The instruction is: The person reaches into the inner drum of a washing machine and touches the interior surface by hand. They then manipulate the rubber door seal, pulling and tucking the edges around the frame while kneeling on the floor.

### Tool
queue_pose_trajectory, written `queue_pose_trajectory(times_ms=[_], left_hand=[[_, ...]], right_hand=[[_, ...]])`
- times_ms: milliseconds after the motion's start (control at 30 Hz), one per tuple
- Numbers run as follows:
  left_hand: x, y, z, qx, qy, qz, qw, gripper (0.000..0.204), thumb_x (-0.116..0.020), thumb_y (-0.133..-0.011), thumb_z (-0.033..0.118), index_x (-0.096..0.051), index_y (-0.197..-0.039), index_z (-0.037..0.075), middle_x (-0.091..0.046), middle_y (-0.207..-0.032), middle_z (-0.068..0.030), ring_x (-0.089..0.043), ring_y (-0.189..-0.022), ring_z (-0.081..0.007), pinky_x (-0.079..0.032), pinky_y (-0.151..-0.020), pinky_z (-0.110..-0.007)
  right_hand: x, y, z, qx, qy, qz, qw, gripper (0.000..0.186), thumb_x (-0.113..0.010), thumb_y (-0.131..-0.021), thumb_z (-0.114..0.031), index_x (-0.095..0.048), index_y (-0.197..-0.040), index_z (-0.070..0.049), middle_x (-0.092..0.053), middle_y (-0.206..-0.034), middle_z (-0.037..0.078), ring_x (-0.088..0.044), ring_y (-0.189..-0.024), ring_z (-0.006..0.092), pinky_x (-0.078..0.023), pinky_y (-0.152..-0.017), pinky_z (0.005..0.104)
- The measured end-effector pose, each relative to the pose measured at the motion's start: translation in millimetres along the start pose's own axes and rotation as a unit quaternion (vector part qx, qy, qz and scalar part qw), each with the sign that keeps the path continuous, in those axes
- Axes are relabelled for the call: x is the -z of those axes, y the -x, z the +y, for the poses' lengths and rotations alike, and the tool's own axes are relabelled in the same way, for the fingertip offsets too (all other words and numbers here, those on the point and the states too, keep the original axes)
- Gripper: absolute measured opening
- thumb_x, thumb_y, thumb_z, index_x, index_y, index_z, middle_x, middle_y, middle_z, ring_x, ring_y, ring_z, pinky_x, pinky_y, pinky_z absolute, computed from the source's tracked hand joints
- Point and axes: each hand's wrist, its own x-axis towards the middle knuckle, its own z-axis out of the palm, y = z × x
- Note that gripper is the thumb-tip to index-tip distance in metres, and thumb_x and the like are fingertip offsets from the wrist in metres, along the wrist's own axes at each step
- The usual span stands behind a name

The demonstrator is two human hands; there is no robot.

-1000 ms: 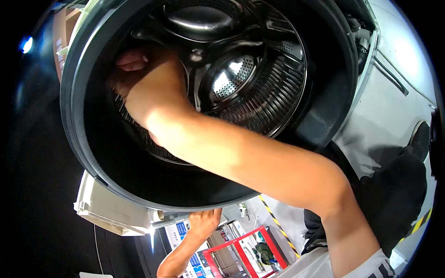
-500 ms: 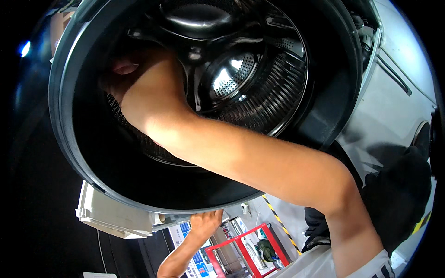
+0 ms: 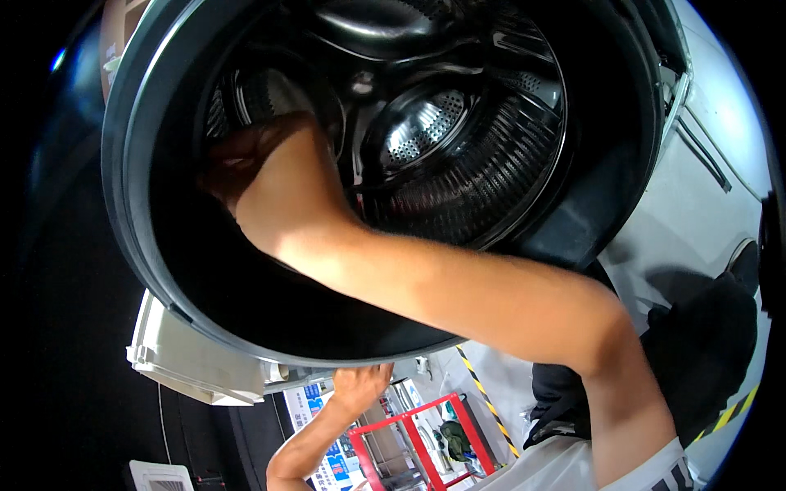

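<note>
Close head view, down into the drum (image 3: 401, 147)

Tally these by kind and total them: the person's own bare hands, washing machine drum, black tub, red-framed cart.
Hands: 2 (left hand, right hand)
Drum: 1
Black tub: 1
Red-framed cart: 1
Total: 5

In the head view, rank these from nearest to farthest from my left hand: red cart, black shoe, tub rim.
1. Tub rim: just above the left hand in the picture.
2. Red cart: lower right of it.
3. Black shoe: far right.
</note>
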Motion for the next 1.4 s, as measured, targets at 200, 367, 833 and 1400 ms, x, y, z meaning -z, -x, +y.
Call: queue_pose_trajectory(times_ms=[200, 367, 833, 1400], left_hand=[[11, -4, -3, 0.017, 0.023, -0.005, 1.0, 0.012, -0.063, -0.071, 0.013, -0.062, -0.083, 0.011, -0.06, -0.068, -0.0032, -0.061, -0.064, -0.0183, -0.051, -0.054, -0.031], [4, -1, -8, 0.012, 0.028, 0.006, 1.0, 0.014, -0.064, -0.072, 0.015, -0.064, -0.085, 0.01, -0.062, -0.069, -0.0049, -0.062, -0.064, -0.0197, -0.051, -0.057, -0.033], [4, 1, -1, 0.0, 0.013, -0.029, 0.999, 0.034, -0.064, -0.07, 0.015, -0.064, -0.103, 0.007, -0.065, -0.081, -0.0097, -0.064, -0.073, -0.0232, -0.054, -0.062, -0.033], [0, 5, -7, -0.038, -0.031, -0.022, 0.999, 0.038, -0.059, -0.073, 0.02, -0.062, -0.109, 0.007, -0.064, -0.103, -0.0157, -0.06, -0.098, -0.0321, -0.047, -0.087, -0.044]], right_hand=[[-7, 1, 4, -0.005, -0.017, 0.007, 1.0, 0.008, -0.068, -0.079, -0.003, -0.07, -0.086, 0.001, -0.069, -0.081, 0.011, -0.065, -0.073, 0.0149, -0.05, -0.07, 0.0264], [8, 5, 23, -0.079, -0.042, -0.112, 0.99, 0.023, -0.071, -0.079, -0.006, -0.064, -0.099, 0.004, -0.067, -0.091, 0.011, -0.064, -0.081, 0.0142, -0.05, -0.074, 0.0249], [21, 0, 26, -0.097, 0.027, -0.226, 0.969, 0.034, -0.078, -0.072, -0.012, -0.063, -0.096, 0.008, -0.066, -0.088, 0.014, -0.063, -0.084, 0.017, -0.049, -0.078, 0.027], [20, 5, 41, -0.082, 0.012, -0.263, 0.961, 0.026, -0.074, -0.073, 0.0, -0.061, -0.095, 0.002, -0.066, -0.089, 0.006, -0.063, -0.084, 0.0124, -0.052, -0.075, 0.026]])
